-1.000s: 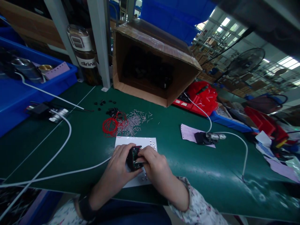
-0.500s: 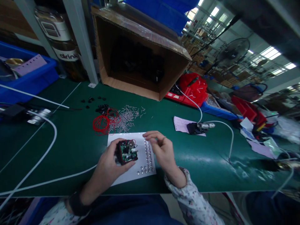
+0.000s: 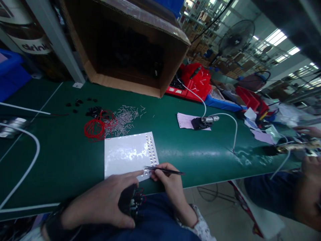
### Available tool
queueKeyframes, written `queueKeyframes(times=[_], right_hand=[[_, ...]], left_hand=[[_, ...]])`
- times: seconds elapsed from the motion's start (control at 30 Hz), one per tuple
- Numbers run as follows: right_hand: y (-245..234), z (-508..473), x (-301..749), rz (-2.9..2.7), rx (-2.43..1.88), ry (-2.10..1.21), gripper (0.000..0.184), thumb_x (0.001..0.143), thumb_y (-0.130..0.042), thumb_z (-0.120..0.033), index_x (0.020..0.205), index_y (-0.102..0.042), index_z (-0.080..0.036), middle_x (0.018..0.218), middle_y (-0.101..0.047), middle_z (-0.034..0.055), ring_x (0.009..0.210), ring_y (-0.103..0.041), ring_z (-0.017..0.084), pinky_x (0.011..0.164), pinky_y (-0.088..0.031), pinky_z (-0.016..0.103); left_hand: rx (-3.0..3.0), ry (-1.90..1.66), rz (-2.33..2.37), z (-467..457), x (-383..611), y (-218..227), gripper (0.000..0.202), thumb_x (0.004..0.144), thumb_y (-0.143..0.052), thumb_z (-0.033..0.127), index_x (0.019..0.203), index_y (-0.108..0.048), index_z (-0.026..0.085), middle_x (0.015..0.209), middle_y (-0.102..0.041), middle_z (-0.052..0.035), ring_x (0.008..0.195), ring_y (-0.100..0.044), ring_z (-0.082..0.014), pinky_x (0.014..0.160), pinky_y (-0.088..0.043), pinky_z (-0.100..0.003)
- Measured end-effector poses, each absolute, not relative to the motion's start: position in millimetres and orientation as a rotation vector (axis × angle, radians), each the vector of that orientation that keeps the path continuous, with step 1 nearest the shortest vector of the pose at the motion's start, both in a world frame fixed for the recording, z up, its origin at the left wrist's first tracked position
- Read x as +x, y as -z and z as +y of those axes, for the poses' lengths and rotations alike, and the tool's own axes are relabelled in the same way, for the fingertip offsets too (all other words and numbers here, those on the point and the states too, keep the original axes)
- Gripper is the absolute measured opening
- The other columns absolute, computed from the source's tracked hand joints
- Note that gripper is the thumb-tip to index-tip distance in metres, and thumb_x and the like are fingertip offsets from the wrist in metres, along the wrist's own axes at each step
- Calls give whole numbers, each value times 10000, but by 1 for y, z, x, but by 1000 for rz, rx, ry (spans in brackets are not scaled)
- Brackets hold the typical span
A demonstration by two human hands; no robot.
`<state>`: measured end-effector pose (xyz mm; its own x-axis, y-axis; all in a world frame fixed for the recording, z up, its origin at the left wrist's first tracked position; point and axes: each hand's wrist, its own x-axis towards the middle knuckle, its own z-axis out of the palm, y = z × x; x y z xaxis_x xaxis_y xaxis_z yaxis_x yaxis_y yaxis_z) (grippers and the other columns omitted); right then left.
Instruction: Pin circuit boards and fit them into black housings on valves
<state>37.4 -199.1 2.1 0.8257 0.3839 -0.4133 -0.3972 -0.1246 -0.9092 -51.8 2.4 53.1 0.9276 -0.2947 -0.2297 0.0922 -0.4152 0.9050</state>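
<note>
My left hand (image 3: 110, 197) is closed around a small black housing with a circuit board (image 3: 136, 201) and thin red wires, tilted near the bench edge. Its index finger reaches out to the white sheet (image 3: 120, 154), close to the small round metallic discs (image 3: 151, 152) that stand in rows along the sheet's right side. Pinched in my right hand (image 3: 169, 180) is a pair of dark tweezers (image 3: 164, 170), whose tips point left over the lowest discs by the left fingertip. I cannot tell whether the tips touch a disc.
Beyond the sheet lie red wire (image 3: 94, 130), scattered small pins (image 3: 122, 120) and black parts (image 3: 94, 111). A cardboard box (image 3: 125, 87) stands behind. To the right are a black device on pink paper (image 3: 183, 120), red and blue bins (image 3: 223, 103) and another person's hand (image 3: 311, 167).
My left hand has drawn the housing down toward me, its index finger now extended. My right hand has moved down along the discs, and tweezers now show in it. The view has shifted right.
</note>
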Motion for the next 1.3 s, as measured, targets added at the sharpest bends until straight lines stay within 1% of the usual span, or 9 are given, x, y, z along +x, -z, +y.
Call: queueKeyframes(times=[0.1, 0.27, 0.53, 0.7, 0.83, 0.97, 1.1, 1.2, 1.3], right_hand=[[4, -196, 36, 24, -1619, -530, 375, 720, -726, -491, 812, -622, -143, 665, -701, 62, 594, -658, 175, 589, -539, 272], [6, -195, 33, 11, -1604, -447, 354, 764, -690, -489, 814, -609, -148, 677, -707, 64, 605, -678, 188, 577, -558, 276], [5, -199, 35, -49, -1576, -530, 311, 790, -684, -456, 795, -588, -160, 698, -709, 56, 630, -671, 165, 613, -543, 254], [4, -200, 36, -35, -1553, -575, 324, 783, -691, -464, 803, -573, -162, 708, -713, 59, 642, -677, 166, 625, -547, 256], [2, -200, 38, -33, -1546, -597, 348, 769, -698, -482, 787, -564, -161, 703, -713, 65, 630, -679, 169, 616, -551, 258], [2, -201, 38, -34, -1552, -606, 356, 761, -703, -486, 780, -563, -159, 689, -712, 63, 615, -673, 160, 603, -547, 243], [1, -201, 38, -57, -1583, -602, 348, 782, -685, -484, 826, -569, -159, 711, -715, 64, 640, -676, 166, 618, -543, 252], [-1, -199, 37, -58, -1600, -588, 338, 789, -686, -468, 855, -548, -167, 720, -717, 62, 656, -682, 168, 628, -540, 254], [-2, -199, 34, -40, -1587, -579, 345, 777, -700, -468, 827, -544, -164, 733, -721, 77, 681, -692, 175, 634, -543, 250]], left_hand=[[1957, 419, -139, 2, -51, -51, 402, 598, -727, 273, 991, -641, 275, 1195, -624, -6, 1060, -604, -273, 898, -501, -396], [1964, 399, -176, 3, -49, -46, 500, 588, -761, 338, 1070, -640, 279, 1354, -524, -27, 1188, -534, -308, 986, -448, -452], [1949, 364, -156, 4, -48, -46, 452, 577, -749, 398, 1003, -660, 274, 1275, -590, -29, 1177, -545, -310, 971, -463, -450], [1970, 422, -177, 4, -47, -46, 441, 609, -737, 361, 1030, -640, 269, 1336, -537, -36, 1206, -519, -298, 996, -437, -451], [1992, 422, -179, 4, -46, -48, 439, 599, -746, 346, 1017, -641, 263, 1310, -557, -39, 1193, -530, -298, 981, -454, -431], [1991, 428, -185, 3, -45, -50, 461, 604, -749, 338, 1043, -634, 261, 1319, -550, -43, 1212, -512, -306, 996, -439, -452], [1901, 445, -211, 6, -45, -47, 525, 573, -784, 318, 1070, -626, 258, 1325, -542, -39, 1210, -504, -313, 1016, -418, -452], [1717, 443, -76, 13, -52, -40, 614, 572, -792, 325, 1144, -584, 250, 1249, -592, -46, 1112, -571, -296, 950, -474, -408], [1509, 212, 254, 21, -62, -37, 625, 632, -766, 349, 1195, -523, 226, 1120, -646, -61, 997, -632, -267, 841, -534, -350]])
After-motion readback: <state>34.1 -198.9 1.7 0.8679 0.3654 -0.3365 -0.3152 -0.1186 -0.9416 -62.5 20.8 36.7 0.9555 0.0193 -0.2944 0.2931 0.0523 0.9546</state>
